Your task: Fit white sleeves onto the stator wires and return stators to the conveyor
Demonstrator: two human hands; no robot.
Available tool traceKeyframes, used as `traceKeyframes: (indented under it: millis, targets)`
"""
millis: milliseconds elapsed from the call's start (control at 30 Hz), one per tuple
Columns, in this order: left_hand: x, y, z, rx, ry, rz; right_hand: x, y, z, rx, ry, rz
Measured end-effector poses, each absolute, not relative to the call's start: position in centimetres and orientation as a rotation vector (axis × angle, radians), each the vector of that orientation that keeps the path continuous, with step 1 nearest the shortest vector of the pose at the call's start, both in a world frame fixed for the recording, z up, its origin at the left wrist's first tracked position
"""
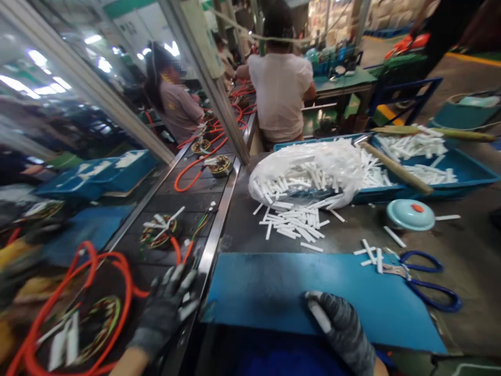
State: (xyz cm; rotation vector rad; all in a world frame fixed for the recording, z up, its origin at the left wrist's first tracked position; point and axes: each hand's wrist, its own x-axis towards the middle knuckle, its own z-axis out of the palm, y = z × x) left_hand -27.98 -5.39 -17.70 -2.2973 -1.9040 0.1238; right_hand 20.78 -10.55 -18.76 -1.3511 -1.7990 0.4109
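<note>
A short white tube [319, 317] sits pinched in the right hand [344, 334], the gloved fingers curled around it with thumb and forefinger closed on its lower end; its long axis runs up and to the left from the palm, its free end pointing over the near part of the blue mat [274, 292]. The left hand [166, 310] is out over the dark conveyor belt [188, 209], fingers spread wide and holding nothing that I can make out, its fingertips just beside a wound coil [94, 324] ringed by orange cable [117, 282] with white sleeves poking out of it. So the coil lies down and to the left of the tube, across the belt's shiny metal rail [219, 219], and the left hand is much the nearer to it. A second coil [162, 230] rides further up the belt, well apart from both hands. Beyond the mat, a loose heap of white tubes [291, 219] spills from a clear plastic bag [313, 172] against a blue tray [450, 172] holding more. To the right lie blue-handled scissors [422, 282], touching a few stray tubes, and a pale blue lid [409, 214]. The mat's middle is bare, giving the right hand open room to travel leftward toward the rail. Other people [279, 83] work further down the line.
</note>
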Motion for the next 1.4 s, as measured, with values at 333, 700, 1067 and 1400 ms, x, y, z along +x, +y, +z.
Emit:
traceKeyframes:
  millis: [333,700,1067,1400]
  targets:
    - [-24.9,-3.2,-13.2,-2.055,-2.266,0.268,23.0,-11.0,-21.5,-1.314,-1.935,0.384]
    - [-23.8,-3.5,-3.5,-2.353,-2.341,0.143,24.1,-10.6,-21.3,-1.268,-1.99,0.413]
    - [-28.5,-17.1,-11.2,-2.081,-2.485,0.675,24.2,-10.4,-19.9,-1.152,-2.101,0.172]
    - [-26.7,-13.0,-12.6,-1.743,-2.467,0.369,23.5,-10.2,-17.7,-1.356,-2.028,0.362]
